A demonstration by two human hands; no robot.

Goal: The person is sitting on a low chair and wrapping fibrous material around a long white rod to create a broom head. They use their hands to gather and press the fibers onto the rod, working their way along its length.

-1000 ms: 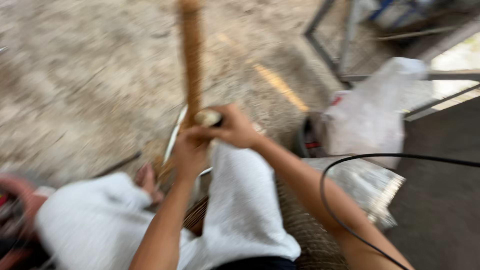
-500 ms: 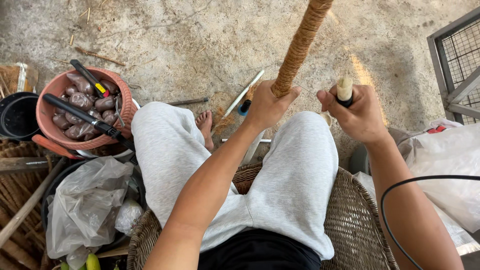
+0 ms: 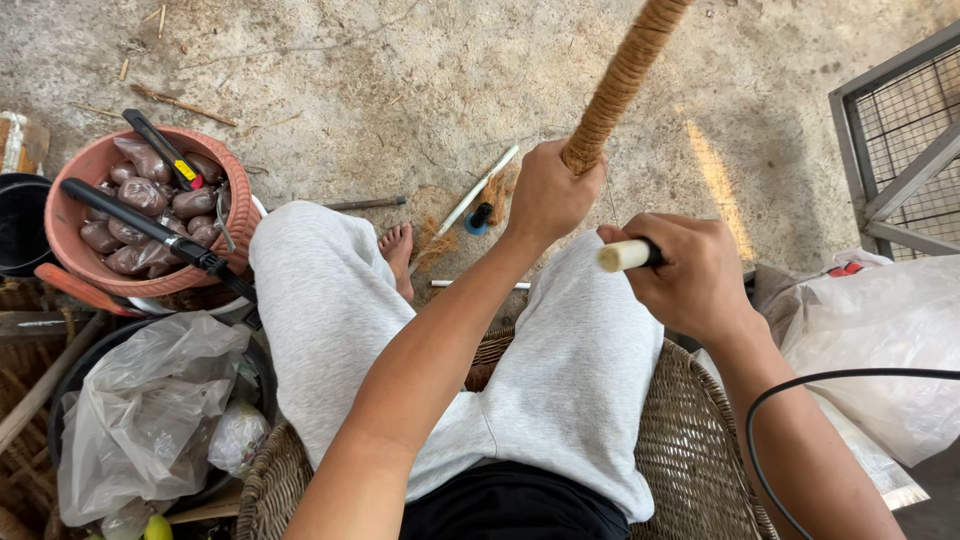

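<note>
I sit on a woven wicker seat (image 3: 700, 440) in light grey trousers, one bare foot on the concrete. My left hand (image 3: 548, 195) grips a long pole wrapped in brown fibre rope (image 3: 620, 80), which rises up and to the right out of the frame. My right hand (image 3: 690, 275) is closed around a tool with a cream-coloured handle end (image 3: 622, 256) sticking out toward the pole. The tool's working end is hidden inside my fist. The two hands are close together, just apart.
A terracotta-coloured basin (image 3: 75, 180) at the left holds brown pouches and black-handled tools. Below it lies a crumpled clear plastic bag (image 3: 140, 410). A white rod and blue cap (image 3: 478, 215) lie on the floor. A wire cage (image 3: 900, 150) and white bags (image 3: 880, 330) stand at the right.
The view has swung left and steadied. My right hand with the cream-handled tool has moved down and closer to my left hand on the pole.
</note>
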